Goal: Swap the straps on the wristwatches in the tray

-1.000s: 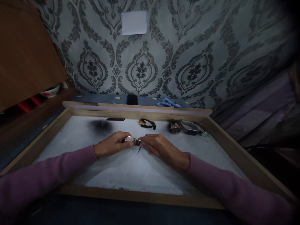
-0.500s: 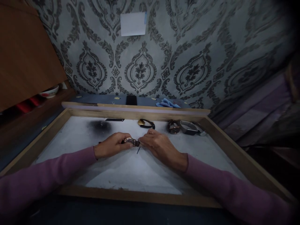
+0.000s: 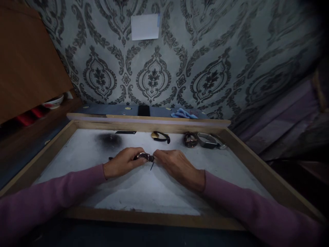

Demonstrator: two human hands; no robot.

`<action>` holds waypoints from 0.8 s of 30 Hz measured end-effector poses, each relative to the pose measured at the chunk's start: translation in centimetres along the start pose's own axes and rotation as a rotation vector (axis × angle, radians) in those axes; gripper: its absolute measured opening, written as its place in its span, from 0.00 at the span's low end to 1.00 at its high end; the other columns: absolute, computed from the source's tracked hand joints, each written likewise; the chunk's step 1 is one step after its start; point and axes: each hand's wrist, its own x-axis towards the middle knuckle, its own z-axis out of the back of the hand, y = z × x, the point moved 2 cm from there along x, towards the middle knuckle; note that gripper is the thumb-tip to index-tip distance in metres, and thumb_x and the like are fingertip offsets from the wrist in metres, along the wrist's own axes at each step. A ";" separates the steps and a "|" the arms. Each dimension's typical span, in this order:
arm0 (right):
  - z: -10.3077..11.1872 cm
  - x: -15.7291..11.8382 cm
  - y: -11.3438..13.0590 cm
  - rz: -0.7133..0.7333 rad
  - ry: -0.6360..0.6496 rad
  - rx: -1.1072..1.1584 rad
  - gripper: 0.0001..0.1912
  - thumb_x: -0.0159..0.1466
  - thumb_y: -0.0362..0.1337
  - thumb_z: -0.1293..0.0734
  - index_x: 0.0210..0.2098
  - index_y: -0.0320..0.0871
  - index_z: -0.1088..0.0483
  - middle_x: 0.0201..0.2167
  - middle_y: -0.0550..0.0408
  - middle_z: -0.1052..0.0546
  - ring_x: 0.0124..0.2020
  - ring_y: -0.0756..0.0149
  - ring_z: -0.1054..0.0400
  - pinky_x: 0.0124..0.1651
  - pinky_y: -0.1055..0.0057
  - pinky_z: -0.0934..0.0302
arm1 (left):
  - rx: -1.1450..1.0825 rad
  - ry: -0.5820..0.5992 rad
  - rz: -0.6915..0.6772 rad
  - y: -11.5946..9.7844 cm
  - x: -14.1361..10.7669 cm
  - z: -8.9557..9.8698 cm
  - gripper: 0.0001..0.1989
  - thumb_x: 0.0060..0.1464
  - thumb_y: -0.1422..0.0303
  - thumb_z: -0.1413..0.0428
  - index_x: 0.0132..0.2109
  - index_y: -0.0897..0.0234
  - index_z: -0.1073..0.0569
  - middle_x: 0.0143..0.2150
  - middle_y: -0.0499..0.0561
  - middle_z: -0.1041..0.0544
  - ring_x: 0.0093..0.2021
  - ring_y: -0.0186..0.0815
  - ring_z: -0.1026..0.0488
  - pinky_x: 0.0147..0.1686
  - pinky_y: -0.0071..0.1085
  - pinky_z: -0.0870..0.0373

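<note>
A wristwatch [image 3: 142, 156] with a shiny case and a dark strap is held low over the white surface of a shallow wooden tray [image 3: 144, 213]. My left hand [image 3: 125, 160] grips its case between thumb and fingers. At the strap's right end, the fingertips of my right hand [image 3: 177, 166] are pinched together; what exactly lies between them is hidden. A thin dark stick [image 3: 152, 166] shows just below the strap, and I cannot tell whether it is held or lying there. Something small and dark pokes out behind my left wrist.
Along the tray's far side lie a gold watch with a black strap [image 3: 160, 136], a dark bracelet-style watch [image 3: 190, 140], a grey-banded watch [image 3: 207, 140] and a flat black strip [image 3: 125, 132]. Beyond the rim are a blue cloth [image 3: 183, 113] and a black flat object [image 3: 144, 110].
The fingers of my right hand have lowered and flattened slightly beside the strap end. My left hand keeps hold of the watch, which has tilted a little.
</note>
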 end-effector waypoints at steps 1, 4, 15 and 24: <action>0.0 0.0 0.0 -0.002 0.004 -0.017 0.09 0.64 0.25 0.43 0.30 0.40 0.35 0.22 0.57 0.30 0.21 0.72 0.45 0.25 0.72 0.61 | -0.002 -0.001 0.001 -0.1 0.0 0.0 0.11 0.58 0.62 0.50 0.32 0.65 0.33 0.26 0.44 0.40 0.27 0.30 0.43 0.27 0.28 0.47; 0.1 0.1 0.1 0.003 0.000 -0.064 0.09 0.64 0.26 0.44 0.32 0.41 0.35 0.24 0.55 0.27 0.23 0.71 0.40 0.25 0.71 0.62 | -0.011 -0.007 -0.001 -0.3 -0.1 -0.1 0.11 0.58 0.62 0.51 0.31 0.64 0.35 0.26 0.44 0.40 0.27 0.30 0.44 0.27 0.28 0.47; -0.2 0.0 -0.1 0.033 0.026 -0.128 0.09 0.62 0.24 0.43 0.33 0.40 0.33 0.24 0.55 0.26 0.22 0.71 0.39 0.25 0.71 0.63 | -0.011 0.006 -0.013 -0.4 -0.2 -0.3 0.10 0.59 0.64 0.50 0.32 0.64 0.35 0.26 0.44 0.40 0.28 0.30 0.43 0.27 0.28 0.46; -0.5 -0.3 -0.6 0.177 -0.035 -0.119 0.09 0.64 0.24 0.43 0.32 0.40 0.35 0.25 0.54 0.27 0.23 0.71 0.42 0.26 0.71 0.60 | -0.110 0.049 -0.001 -0.5 -0.1 -0.3 0.12 0.58 0.61 0.49 0.33 0.66 0.32 0.27 0.44 0.38 0.29 0.30 0.42 0.29 0.28 0.44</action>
